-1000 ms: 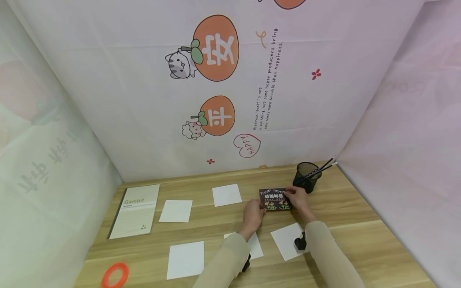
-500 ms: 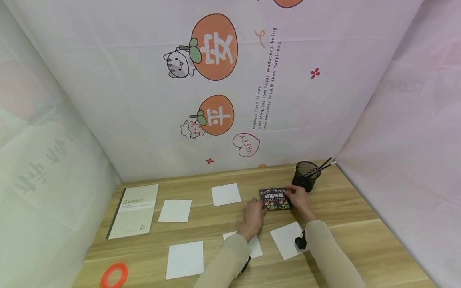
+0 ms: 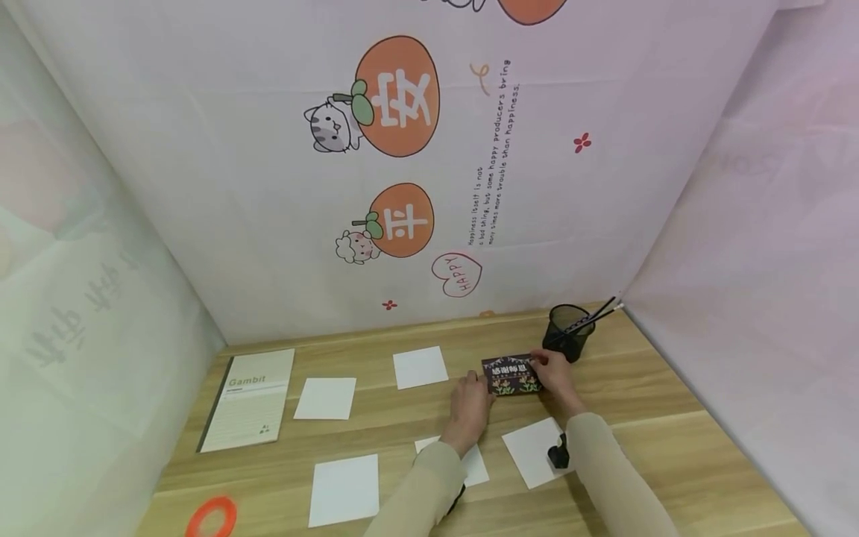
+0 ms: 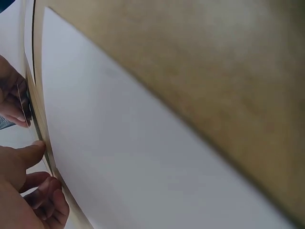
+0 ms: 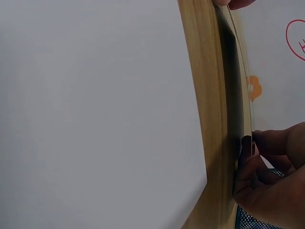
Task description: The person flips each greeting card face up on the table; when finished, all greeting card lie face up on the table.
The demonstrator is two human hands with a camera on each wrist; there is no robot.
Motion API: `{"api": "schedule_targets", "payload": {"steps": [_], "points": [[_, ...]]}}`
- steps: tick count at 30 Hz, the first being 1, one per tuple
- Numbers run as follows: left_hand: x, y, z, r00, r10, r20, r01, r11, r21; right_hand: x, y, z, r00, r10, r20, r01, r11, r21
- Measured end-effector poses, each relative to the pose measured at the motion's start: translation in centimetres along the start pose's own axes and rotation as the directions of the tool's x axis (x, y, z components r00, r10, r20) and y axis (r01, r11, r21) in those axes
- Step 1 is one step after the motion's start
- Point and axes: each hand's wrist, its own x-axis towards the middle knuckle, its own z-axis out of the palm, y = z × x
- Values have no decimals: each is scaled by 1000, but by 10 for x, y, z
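A dark card [image 3: 513, 377] printed with white lettering and orange flowers lies between both hands, toward the back right of the table. At its left edge, my left hand [image 3: 471, 406] pinches the card between thumb and fingers. My right hand [image 3: 554, 377] grips it at the right edge, near the upper corner. In the left wrist view the left hand [image 4: 28, 191] holds the card's thin edge, seen nearly side-on. Fingertips and thumb of the right hand [image 5: 271, 171] close on the opposite edge in the right wrist view.
White paper squares [image 3: 420, 367] are spread over the wooden table [image 3: 376, 436], one partly under the left forearm. Behind the right hand stands a black mesh pen holder [image 3: 565, 339] with pencils. A notebook [image 3: 248, 403] and an orange ring [image 3: 212, 517] lie at the left.
The head view has shifted slightly. Both hands keep their hold on the card, which stays in nearly the same place.
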Motion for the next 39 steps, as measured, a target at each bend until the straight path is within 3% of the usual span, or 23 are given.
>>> {"api": "schedule_targets", "payload": {"steps": [10, 24, 28, 34, 39], "points": [[-3, -2, 3, 999, 34, 18, -35, 995, 97, -2, -3, 4, 999, -36, -4, 36, 999, -39], [-3, -9, 0, 1000, 18, -5, -18, 1000, 15, -8, -22, 9, 996, -84, -13, 81, 983, -165], [-3, -21, -13, 1000, 2, -28, 0, 998, 55, -6, -30, 16, 995, -96, 2, 96, 985, -145], [-1, -44, -29, 996, -79, -34, 82, 993, 80, -4, -40, 27, 995, -101, 7, 101, 986, -136], [-3, -66, -40, 990, -107, -92, 113, 992, 62, -8, -53, 34, 990, -140, 17, 141, 985, -100]]}}
